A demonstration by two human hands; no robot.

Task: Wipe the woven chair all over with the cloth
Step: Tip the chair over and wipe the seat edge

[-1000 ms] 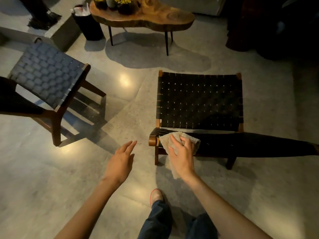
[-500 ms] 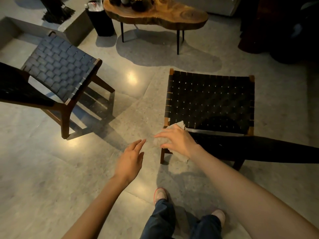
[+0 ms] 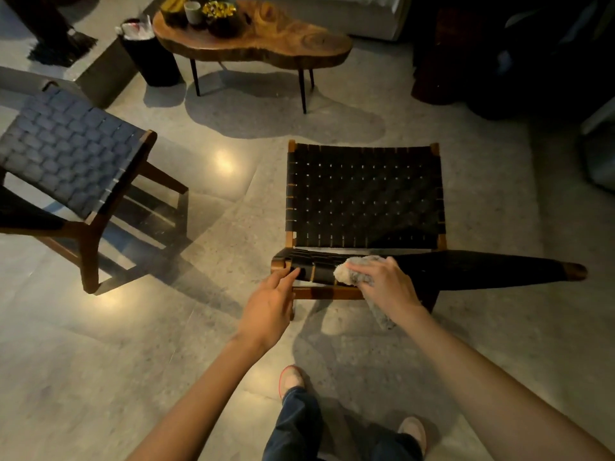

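A low woven chair (image 3: 364, 197) with black straps and a wooden frame stands on the floor in front of me, seen from behind its backrest. My right hand (image 3: 387, 289) grips a pale grey cloth (image 3: 352, 269) and presses it on the top of the backrest, left of its middle; a tail of the cloth hangs below my wrist. My left hand (image 3: 269, 306) reaches to the backrest's left end, fingertips touching the top strap near the wooden corner.
A second woven chair (image 3: 71, 161) stands to the left. A wooden slab coffee table (image 3: 266, 39) with bowls and a cup is at the back, a dark bin (image 3: 149, 58) beside it. My feet are on the stone floor (image 3: 133, 344) below.
My right hand has slid the cloth rightward from the backrest's left corner along the top. My left hand has moved forward from the air onto the backrest's left end.
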